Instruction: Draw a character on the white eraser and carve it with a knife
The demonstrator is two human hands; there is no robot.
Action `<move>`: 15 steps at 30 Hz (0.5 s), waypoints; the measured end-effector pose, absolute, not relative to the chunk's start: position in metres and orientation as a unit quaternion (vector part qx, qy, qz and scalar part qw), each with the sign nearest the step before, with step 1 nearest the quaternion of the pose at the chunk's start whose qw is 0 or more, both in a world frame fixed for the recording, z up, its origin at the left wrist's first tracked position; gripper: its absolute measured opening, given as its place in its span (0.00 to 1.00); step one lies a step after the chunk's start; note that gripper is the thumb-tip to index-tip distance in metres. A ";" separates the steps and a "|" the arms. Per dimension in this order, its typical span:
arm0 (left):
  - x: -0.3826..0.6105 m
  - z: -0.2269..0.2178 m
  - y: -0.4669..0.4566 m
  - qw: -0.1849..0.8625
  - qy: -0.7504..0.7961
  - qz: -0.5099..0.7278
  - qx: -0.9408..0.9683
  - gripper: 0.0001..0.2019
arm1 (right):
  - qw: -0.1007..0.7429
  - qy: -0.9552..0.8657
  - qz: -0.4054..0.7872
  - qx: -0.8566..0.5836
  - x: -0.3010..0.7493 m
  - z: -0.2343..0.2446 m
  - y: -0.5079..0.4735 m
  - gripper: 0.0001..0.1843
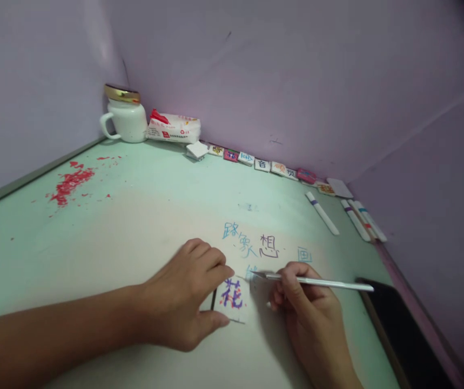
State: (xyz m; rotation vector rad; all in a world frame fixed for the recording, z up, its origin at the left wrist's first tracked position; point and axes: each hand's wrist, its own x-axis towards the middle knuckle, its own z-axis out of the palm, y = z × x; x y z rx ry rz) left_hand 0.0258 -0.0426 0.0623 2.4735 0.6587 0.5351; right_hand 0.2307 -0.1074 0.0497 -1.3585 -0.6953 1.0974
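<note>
A small white block (236, 316) bears a purple character with red marks around it. My left hand (189, 294) grips it by its left side, with the thumb at the lower edge and the index finger at the top corner. In my right hand (310, 310) is a slim silver craft knife (329, 282), held like a pen. Its pointed blade points left, just above the block's upper right corner; whether it touches is unclear. Blue and purple characters (269, 246) are written on the tabletop beyond both hands.
A white mug (128, 123) with a gold lid and a tissue pack (175, 128) stand at the back. Several lettered blocks (262, 165) line the wall. White markers (322, 213) and a dark phone (402, 329) lie right. Red shavings (69, 185) are scattered left.
</note>
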 end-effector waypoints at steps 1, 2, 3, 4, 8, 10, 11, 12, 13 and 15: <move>0.026 0.062 -0.043 0.259 0.244 0.197 0.913 0.19 | 0.586 -0.315 0.470 -0.580 0.231 0.049 -0.108 0.14; 0.026 0.063 -0.042 0.257 0.245 0.197 0.914 0.19 | 0.584 -0.331 0.470 -0.574 0.231 0.049 -0.108 0.14; 0.027 0.063 -0.042 0.255 0.245 0.195 0.915 0.19 | 0.583 -0.346 0.470 -0.565 0.231 0.050 -0.109 0.14; 0.027 0.063 -0.042 0.253 0.244 0.194 0.916 0.19 | 0.582 -0.360 0.470 -0.557 0.231 0.050 -0.109 0.14; 0.027 0.063 -0.041 0.247 0.242 0.196 0.917 0.18 | 0.580 -0.386 0.475 -0.537 0.230 0.052 -0.107 0.12; 0.027 0.062 -0.041 0.247 0.243 0.196 0.917 0.18 | 0.581 -0.384 0.479 -0.535 0.230 0.053 -0.106 0.13; 0.026 0.062 -0.041 0.248 0.242 0.197 0.917 0.18 | 0.579 -0.381 0.483 -0.535 0.229 0.054 -0.106 0.13; 0.026 0.062 -0.042 0.248 0.242 0.196 0.917 0.18 | 0.578 -0.377 0.485 -0.537 0.229 0.054 -0.106 0.13; 0.026 0.063 -0.042 0.248 0.243 0.196 0.917 0.18 | 0.577 -0.373 0.485 -0.541 0.228 0.054 -0.106 0.13; 0.026 0.063 -0.042 0.246 0.245 0.195 0.917 0.18 | 0.578 -0.365 0.478 -0.552 0.225 0.055 -0.107 0.13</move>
